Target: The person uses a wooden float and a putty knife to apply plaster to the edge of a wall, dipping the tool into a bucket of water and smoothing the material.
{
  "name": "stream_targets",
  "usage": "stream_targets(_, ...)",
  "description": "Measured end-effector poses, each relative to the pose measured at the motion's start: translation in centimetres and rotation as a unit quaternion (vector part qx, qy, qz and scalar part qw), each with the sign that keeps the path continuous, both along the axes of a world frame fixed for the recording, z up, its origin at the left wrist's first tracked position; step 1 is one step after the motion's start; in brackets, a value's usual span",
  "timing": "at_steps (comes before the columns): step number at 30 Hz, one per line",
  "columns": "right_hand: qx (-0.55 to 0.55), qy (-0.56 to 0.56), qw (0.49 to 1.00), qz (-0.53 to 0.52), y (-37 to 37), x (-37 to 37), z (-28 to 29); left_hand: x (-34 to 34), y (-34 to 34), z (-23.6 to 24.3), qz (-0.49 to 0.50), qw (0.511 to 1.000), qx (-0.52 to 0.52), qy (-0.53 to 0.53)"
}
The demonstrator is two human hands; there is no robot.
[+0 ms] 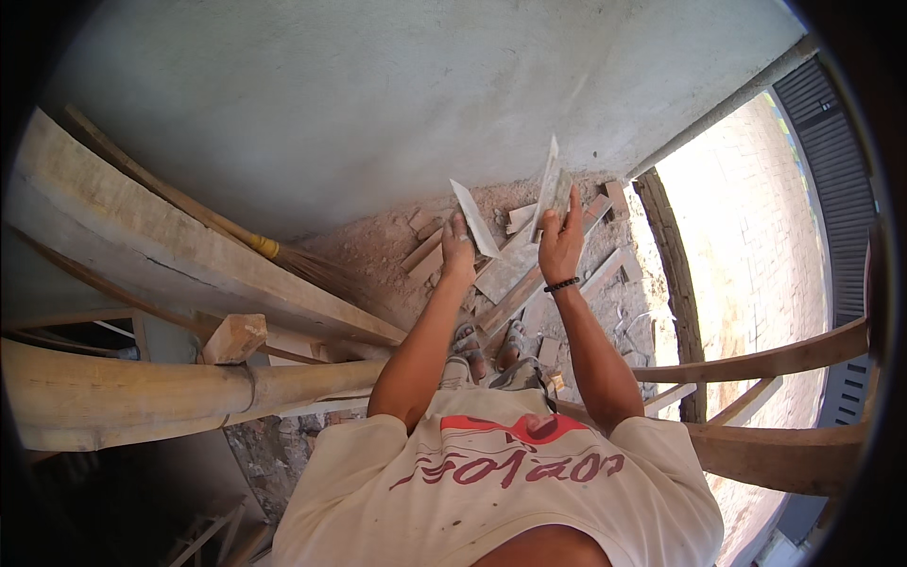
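Observation:
My left hand [457, 249] is raised in front of me, fingers closed at the edge of a thin pale plate [475, 219] with slanted ends; the grip itself is partly hidden. To its right, my right hand [563, 248] holds another narrow pale plate [547, 185] with a pointed upper end, between thumb and fingers. A greyish piece shows beside those fingers, but I cannot tell if it is part of the same thing. Both plates stand tilted, apart from each other, above a rubble-strewn floor [373, 236]. A dark beaded bracelet [561, 284] circles my right wrist.
A grey plastered wall [378, 94] rises ahead. Boards and wood scraps [515, 293] lie around my feet. A broom [265, 248] leans at the left, near a long beam [189, 250] and a thick bamboo pole [123, 395]. Curved wooden rails [775, 357] cross at the right.

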State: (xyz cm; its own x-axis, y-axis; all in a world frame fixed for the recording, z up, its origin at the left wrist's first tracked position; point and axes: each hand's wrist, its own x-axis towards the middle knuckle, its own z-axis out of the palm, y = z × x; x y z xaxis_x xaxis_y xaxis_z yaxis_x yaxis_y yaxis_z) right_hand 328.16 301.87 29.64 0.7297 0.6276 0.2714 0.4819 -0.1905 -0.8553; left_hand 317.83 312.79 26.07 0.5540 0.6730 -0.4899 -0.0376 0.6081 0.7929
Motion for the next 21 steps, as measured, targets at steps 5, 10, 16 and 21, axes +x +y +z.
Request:
stream_targets(5,-0.078,0.171,0.982,0.025,-1.2,3.1,0.0,-1.2,-1.0,0.8,0.042,0.995,-0.037,-0.079)
stream_targets(10,0.06,0.327,0.939,-0.089,-3.8,3.5,5.6,-4.2,0.8,3.2,-0.017,0.875,-0.286,-0.39)
stream_targets(16,0.138,0.234,0.955,-0.117,-6.3,0.6,10.7,-5.2,0.8,6.9,-0.06,0.877,-0.235,-0.414)
stream_targets(21,0.261,0.024,0.951,-0.163,-6.5,-1.8,17.9,-5.1,0.9,8.0,-0.045,0.931,-0.133,-0.337)
